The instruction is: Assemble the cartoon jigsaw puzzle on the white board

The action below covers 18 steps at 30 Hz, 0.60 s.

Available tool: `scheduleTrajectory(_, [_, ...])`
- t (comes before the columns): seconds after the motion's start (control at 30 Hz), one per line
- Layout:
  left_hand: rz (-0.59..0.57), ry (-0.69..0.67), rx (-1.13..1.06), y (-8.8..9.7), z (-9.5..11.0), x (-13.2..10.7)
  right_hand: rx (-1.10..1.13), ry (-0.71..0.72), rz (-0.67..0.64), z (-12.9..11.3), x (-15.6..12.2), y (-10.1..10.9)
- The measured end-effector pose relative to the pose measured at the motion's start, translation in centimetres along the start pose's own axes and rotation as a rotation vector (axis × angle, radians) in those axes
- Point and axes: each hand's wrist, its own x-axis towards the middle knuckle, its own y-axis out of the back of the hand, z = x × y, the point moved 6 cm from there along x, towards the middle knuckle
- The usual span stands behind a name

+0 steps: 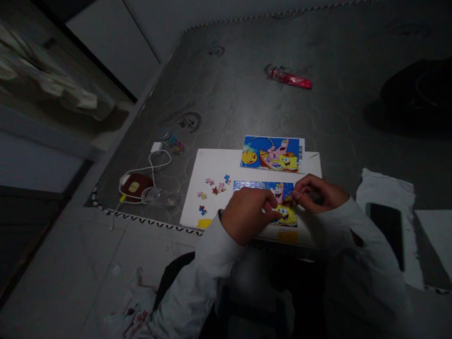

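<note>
A partly covered jigsaw puzzle [250,184] with yellow and pink cartoon figures lies on a white board [189,208]. My left hand [246,214] reaches over its lower left part, thumb and forefinger apart with nothing seen between them. At the puzzle's upper right edge, my right hand [319,194] pinches what looks like a small brownish-red puzzle piece [290,197]; its fingers hide part of it. Loose puzzle pieces [215,190] are scattered on the board to the left. Above the puzzle lies a picture card [273,154] with the same cartoon scene.
Left of the board are a white charger [157,147] with its cable, a brown object [136,185], a clear bottle [162,197] and a small colourful bottle [173,140]. A red packet [299,81] lies farther back. At right, a dark phone-like object [387,229] rests on white cloth [386,187].
</note>
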Motion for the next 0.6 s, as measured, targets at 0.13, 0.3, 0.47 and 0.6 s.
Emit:
scheduleTrajectory(0.13, [0.153, -0.035, -0.109, 1.3, 0.3, -0.4, 0.190, -0.053, 0.103, -2.4, -0.7, -0.1])
scheduleTrajectory(0.3, [0.257, -0.077, -0.166, 2.2, 0.2, -0.7, 0.184, -0.022, 0.135, -3.3, -0.6, -0.2])
scheduleTrajectory(0.47, [0.280, -0.102, -0.220, 2.9, -0.3, -0.9, 0.062, -0.002, 0.121, -2.2, -0.2, 0.2])
scheduleTrajectory(0.6, [0.265, -0.109, -0.206, 2.9, -0.4, -0.9, 0.007, 0.001, 0.189, -1.9, 0.0, 0.5])
